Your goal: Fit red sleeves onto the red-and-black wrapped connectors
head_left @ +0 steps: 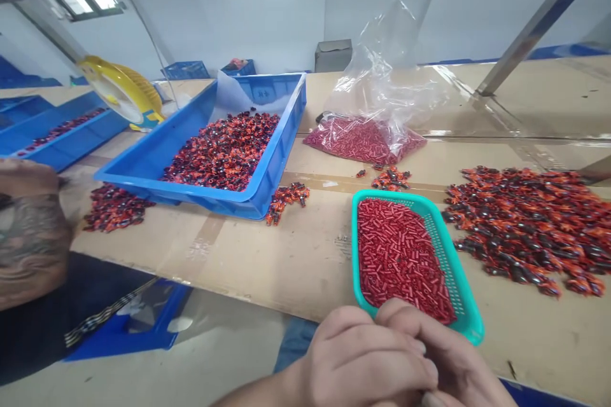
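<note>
Fingers (377,338) of the left hand (353,362) and right hand (453,351) are curled together at the near end of the green basket (470,305); whether they grip a piece cannot be told — the knuckles block the view. Short red tubes (396,248), smooth and stiff-looking, lie loose in the basket. More red pieces (353,140) fill the bottom of a clear, crinkled plastic bag (394,89). Glossy, irregular orange-and-black pieces form a pile (529,229) right of the basket and a heap (229,149) inside the rigid blue tray (224,202). Judging by quantities, work appears under way, with ample stock remaining — finished pieces cannot be confirmed. Taped cardboard covers the table (286,267).
</note>
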The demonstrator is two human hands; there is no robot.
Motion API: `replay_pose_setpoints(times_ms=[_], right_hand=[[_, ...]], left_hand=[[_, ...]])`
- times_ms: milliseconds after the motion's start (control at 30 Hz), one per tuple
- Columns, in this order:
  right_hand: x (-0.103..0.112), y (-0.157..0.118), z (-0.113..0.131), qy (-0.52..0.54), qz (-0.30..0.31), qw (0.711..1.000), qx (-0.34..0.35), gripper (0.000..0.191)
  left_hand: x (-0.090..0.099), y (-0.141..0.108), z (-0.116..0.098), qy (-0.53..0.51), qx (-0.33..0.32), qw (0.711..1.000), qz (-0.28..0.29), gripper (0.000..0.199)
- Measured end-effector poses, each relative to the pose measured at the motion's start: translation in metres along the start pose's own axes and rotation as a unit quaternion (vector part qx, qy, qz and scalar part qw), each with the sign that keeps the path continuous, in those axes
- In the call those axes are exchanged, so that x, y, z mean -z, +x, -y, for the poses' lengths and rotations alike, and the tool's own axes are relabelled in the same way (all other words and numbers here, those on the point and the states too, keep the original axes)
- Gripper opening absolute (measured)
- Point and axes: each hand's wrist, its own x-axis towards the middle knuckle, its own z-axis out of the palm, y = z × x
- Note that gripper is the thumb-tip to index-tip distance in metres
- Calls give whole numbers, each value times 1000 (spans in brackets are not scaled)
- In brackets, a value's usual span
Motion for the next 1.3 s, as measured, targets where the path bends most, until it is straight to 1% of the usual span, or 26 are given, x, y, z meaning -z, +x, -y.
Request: replay_pose_setpoints(times_ms=[33,67,100,133,167,200,267,300,367,400,467,533,567,667,700,767,867,933,1000,1067,1100,1167,1200,1233,1267,1300], right_hand=[[8,0,-4,-58,-40,997,33,36],[20,-1,-7,-131,-89,985,62,30],[36,-2,-10,-214,-146,962,82,23],[56,-2,-13,-300,-198,929,82,21],[78,-1,-14,-380,-232,893,73,23],[102,0,-15,-450,-261,853,43,24],[149,7,-16,-568,-316,760,12,34],[169,11,-15,-613,-308,728,-9,40],[196,19,-15,-669,-282,687,-17,49],[202,23,-15,-684,-277,675,-9,51],[199,28,-16,-696,-287,657,25,51],[179,30,-16,-697,-272,661,58,44],[165,30,-17,-694,-241,674,77,40],[117,34,-18,-677,-97,721,113,23],[103,36,-19,-673,-61,728,117,18],[82,41,-21,-669,-16,733,120,12],[69,50,-25,-666,7,736,118,3],[70,54,-27,-659,11,743,119,9],[73,56,-29,-645,9,754,123,14],[77,55,-29,-624,2,771,128,13],[79,54,-28,-612,-2,780,130,12],[82,52,-25,-586,-14,799,135,13],[82,51,-23,-572,-21,808,137,16],[81,50,-20,-558,-30,818,139,19],[80,49,-16,-544,-38,826,141,22],[77,48,-12,-533,-44,833,144,24]], left_hand=[[6,3,7,34,-32,999,23,36],[13,8,17,97,-43,994,35,30],[22,12,28,180,-26,983,33,22],[31,17,42,265,8,964,19,14],[41,22,57,366,73,928,14,8],[51,25,73,401,123,908,16,9],[69,30,105,438,183,880,20,9],[75,31,119,453,208,867,25,10],[83,30,139,470,239,849,38,10],[84,30,144,473,249,844,44,12],[82,29,149,470,262,841,50,16],[80,30,149,460,270,845,46,22],[78,30,148,452,273,848,41,24],[75,33,145,415,280,866,22,28],[74,34,144,397,281,874,17,29],[72,34,140,353,283,892,9,26],[69,30,129,257,290,922,4,16],[65,26,116,183,303,935,3,21],[61,22,101,116,322,939,4,31],[55,20,86,-10,380,925,-23,34],[53,19,80,-98,419,902,-46,33],[48,19,71,-269,481,829,-96,32],[45,19,67,-324,495,798,-116,33],[43,19,64,-348,496,785,-127,32],[40,19,61,-353,487,787,-137,31],[38,18,58,-344,472,799,-145,30]])
